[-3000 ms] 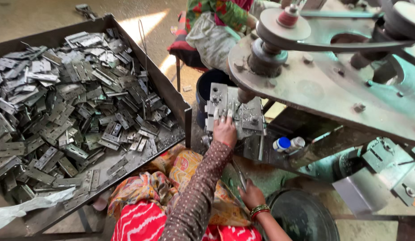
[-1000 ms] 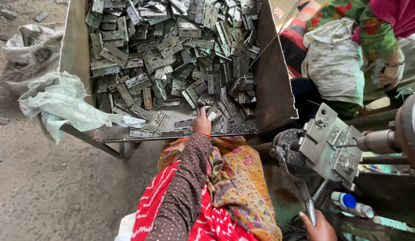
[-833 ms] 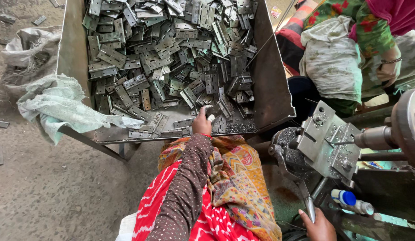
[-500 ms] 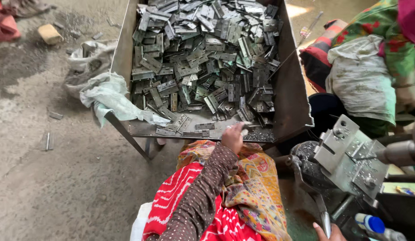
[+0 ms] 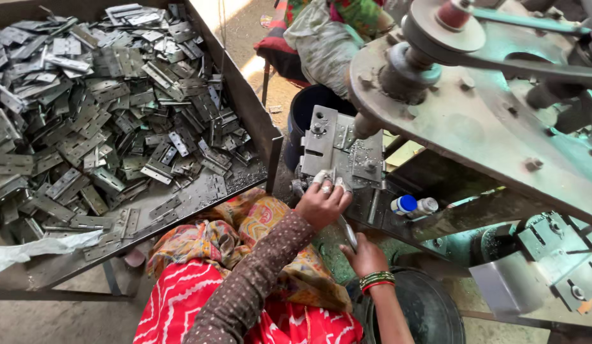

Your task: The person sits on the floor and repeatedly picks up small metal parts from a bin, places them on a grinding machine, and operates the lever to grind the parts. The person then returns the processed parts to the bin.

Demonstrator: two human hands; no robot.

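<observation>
Steel makes up most of the scene: a big grey-green machine frame [image 5: 499,140] with a belt pulley [image 5: 443,28] fills the upper right, and a wide metal tray [image 5: 245,102] on the left is heaped with flat grey hinge plates [image 5: 105,127], lying every way. Below the pulley's spindle sits a bolted jig block [image 5: 340,150], its face tilted toward the person, its long side running roughly left to right across the view.

Smaller things sit around it. A dark bucket [image 5: 308,108] stands behind the jig, a round black tub [image 5: 429,312] lies at the lower right, and two small capped bottles [image 5: 413,205], one blue-topped and one white, rest just right of the jig. A crumpled white bag [image 5: 35,248] hangs over the tray's near edge. Another person's patterned clothing [image 5: 334,25] shows at the top.

The left hand [image 5: 321,202], in a dotted brown sleeve, is at the lower edge of the jig block, fingers [image 5: 326,181] curled close together and pressed against it; whether a plate is pinched beneath them cannot be told. The right hand [image 5: 367,255], wearing bangles, lies lower and is wrapped around a slim metal lever handle [image 5: 348,230], whose long axis slants up and left toward the jig.
</observation>
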